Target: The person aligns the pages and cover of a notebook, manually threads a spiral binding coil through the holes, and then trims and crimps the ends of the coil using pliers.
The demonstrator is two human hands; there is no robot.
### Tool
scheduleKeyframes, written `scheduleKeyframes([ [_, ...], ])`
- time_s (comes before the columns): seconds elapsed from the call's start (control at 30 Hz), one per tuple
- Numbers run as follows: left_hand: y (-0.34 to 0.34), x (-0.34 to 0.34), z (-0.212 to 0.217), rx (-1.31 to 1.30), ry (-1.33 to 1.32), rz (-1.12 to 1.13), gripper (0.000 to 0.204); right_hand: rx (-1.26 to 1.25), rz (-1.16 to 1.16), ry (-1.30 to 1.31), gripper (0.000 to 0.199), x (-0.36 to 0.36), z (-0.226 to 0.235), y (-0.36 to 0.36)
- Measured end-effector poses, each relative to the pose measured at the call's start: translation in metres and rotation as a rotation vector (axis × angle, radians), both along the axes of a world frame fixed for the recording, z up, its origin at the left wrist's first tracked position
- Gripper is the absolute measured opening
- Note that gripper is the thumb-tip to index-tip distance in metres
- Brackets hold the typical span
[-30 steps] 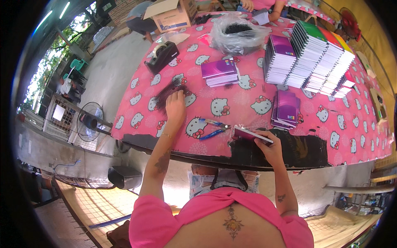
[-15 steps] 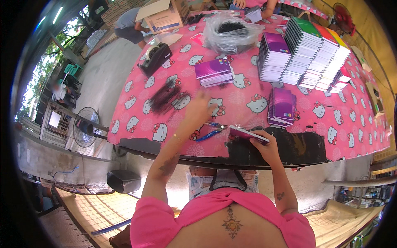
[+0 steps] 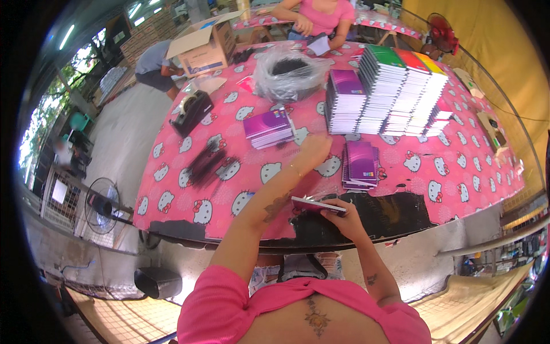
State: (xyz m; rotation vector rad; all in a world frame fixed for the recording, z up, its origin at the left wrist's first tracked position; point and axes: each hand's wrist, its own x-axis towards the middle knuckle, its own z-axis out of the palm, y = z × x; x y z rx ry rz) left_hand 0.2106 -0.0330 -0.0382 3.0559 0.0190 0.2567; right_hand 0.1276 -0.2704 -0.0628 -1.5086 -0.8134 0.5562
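Note:
My right hand (image 3: 345, 221) grips a thin purple-covered notebook (image 3: 317, 206) by its right end, thumb on top, over the table's black patch. My left hand (image 3: 316, 149) reaches across the table, between two groups of purple notebooks; motion smears it and its fingers cannot be made out. On its left lies a small stack of purple notebooks (image 3: 268, 128). To its right is a short pile of purple spiral notebooks (image 3: 361, 163). Loose black spiral coils (image 3: 206, 166) lie left of my left forearm. The blue-handled pliers are no longer visible, apparently behind that forearm.
Tall stacks of spiral notebooks (image 3: 384, 92) stand at the back right. A clear plastic bag of black coils (image 3: 289, 74), a tape dispenser (image 3: 192, 113) and a cardboard box (image 3: 200, 50) sit farther back. A person in pink (image 3: 323, 23) works across the table; another person (image 3: 153, 66) bends beside the box.
My left hand has moved rightward, away from the coils and toward the short purple pile. My right hand still holds the notebook. The whole view has shifted, showing more of the person opposite.

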Motion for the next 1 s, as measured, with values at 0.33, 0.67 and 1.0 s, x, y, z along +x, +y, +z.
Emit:
scheduleKeyframes([
  [0.33,0.056,-0.083,0.023,0.031,-0.144,0.306,0.03,0.018,0.04,0.017,0.027,-0.001,0.002,0.006],
  [0.67,0.016,-0.212,0.034,-0.655,-0.26,0.219,0.022,0.057,-0.085,0.016,0.027,0.009,-0.006,0.0],
  [1.0,-0.021,-0.218,0.021,-0.779,-0.384,0.065,0.018,0.046,-0.058,0.023,0.026,0.006,-0.001,0.004],
])
